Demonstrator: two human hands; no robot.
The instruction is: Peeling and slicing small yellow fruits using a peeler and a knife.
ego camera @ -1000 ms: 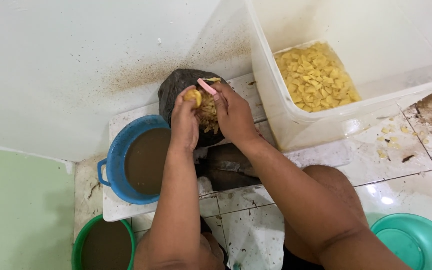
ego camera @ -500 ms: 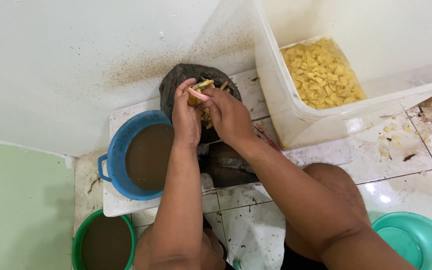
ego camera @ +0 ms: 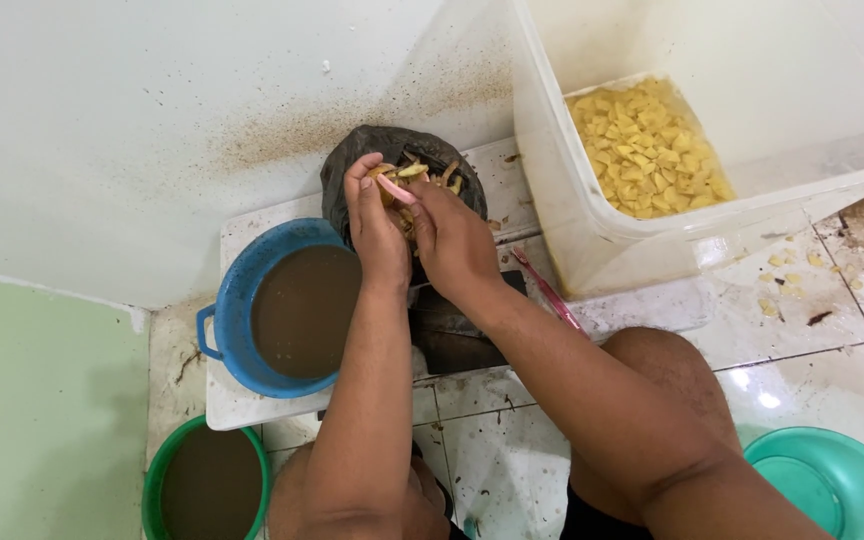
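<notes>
Potato (ego camera: 389, 178) sits in left hand (ego camera: 377, 232) grip, right hand (ego camera: 455, 243) touching.

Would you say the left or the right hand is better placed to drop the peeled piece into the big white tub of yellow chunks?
Probably the right hand: the white tub stands on its side, while the left hand sits by the blue basin. It holds a pink peeler, though.

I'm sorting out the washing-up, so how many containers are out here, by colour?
Blue round plastic basin of brown water: 1
Green round bucket of brown water: 1
Teal round plastic bowl: 1
Clear rectangular plastic tub of yellow cut pieces: 1
Black plastic bag of peelings: 1
Total: 5
</notes>
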